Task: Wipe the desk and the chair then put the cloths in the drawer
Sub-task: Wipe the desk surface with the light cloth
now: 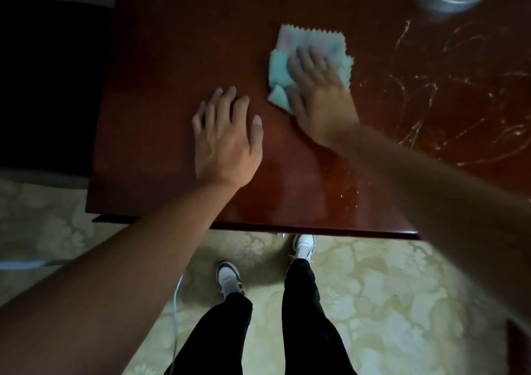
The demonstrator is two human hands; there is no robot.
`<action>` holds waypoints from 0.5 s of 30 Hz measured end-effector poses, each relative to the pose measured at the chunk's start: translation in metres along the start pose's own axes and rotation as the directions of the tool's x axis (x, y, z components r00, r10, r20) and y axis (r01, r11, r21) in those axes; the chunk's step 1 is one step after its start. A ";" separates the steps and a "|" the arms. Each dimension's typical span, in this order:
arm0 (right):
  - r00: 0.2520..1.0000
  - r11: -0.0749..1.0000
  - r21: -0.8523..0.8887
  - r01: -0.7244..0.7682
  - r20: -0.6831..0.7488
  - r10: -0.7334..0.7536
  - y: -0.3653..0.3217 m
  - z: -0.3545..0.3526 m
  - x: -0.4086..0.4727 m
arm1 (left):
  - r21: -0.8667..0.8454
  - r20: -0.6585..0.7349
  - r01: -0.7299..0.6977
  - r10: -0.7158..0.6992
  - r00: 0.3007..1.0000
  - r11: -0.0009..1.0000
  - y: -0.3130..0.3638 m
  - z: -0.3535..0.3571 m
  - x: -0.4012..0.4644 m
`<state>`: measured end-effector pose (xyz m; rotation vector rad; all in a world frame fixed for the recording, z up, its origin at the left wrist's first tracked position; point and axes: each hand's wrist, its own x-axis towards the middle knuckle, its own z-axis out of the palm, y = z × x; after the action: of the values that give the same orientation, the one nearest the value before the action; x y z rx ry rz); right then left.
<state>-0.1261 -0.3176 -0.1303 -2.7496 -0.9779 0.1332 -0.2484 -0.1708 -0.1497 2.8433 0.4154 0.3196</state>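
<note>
Right hand point(319, 87) is flat on the pastel cloth point(310, 44), fingers straight and close together, pressing it onto the wooden desk point(172, 58). Left hand point(227, 142) rests palm-down beside it, fingers slightly spread.

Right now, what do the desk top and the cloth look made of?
Desk: seems dark reddish wood or veneer under a glossy lacquer; it shows reflections, and pale scratches stand out on the right part. Cloth: looks like soft fleecy microfibre in pastel stripes with zigzag-cut edges, folded under the right hand. Exact fibre unclear.
</note>
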 end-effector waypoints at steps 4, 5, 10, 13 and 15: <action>0.979 0.975 0.091 0.205 -0.034 -0.203 -0.036 0.015 -0.065 | 0.011 0.023 0.002 -0.002 1.000 1.000 0.001 -0.003 -0.001; 0.964 0.959 0.100 0.266 -0.009 -0.267 -0.033 0.015 -0.078 | 0.025 0.034 0.002 -0.003 0.999 1.000 0.002 -0.003 -0.001; 0.995 0.985 0.142 0.097 -0.018 -0.095 0.058 -0.016 -0.033 | 0.094 0.048 0.076 -0.081 0.996 0.993 0.030 0.000 0.013; 0.994 0.977 0.189 -0.096 -0.035 0.105 0.140 -0.047 0.030 | 0.049 0.066 0.070 -0.073 0.995 0.996 0.080 0.017 0.037; 0.992 0.977 0.184 -0.111 -0.046 0.122 0.177 -0.057 0.054 | 0.046 0.069 0.077 -0.080 0.994 0.996 0.103 0.029 0.042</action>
<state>0.0334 -0.4269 -0.1172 -2.6274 -0.7504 0.1543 -0.1762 -0.2594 -0.1416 2.8615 0.5242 0.1957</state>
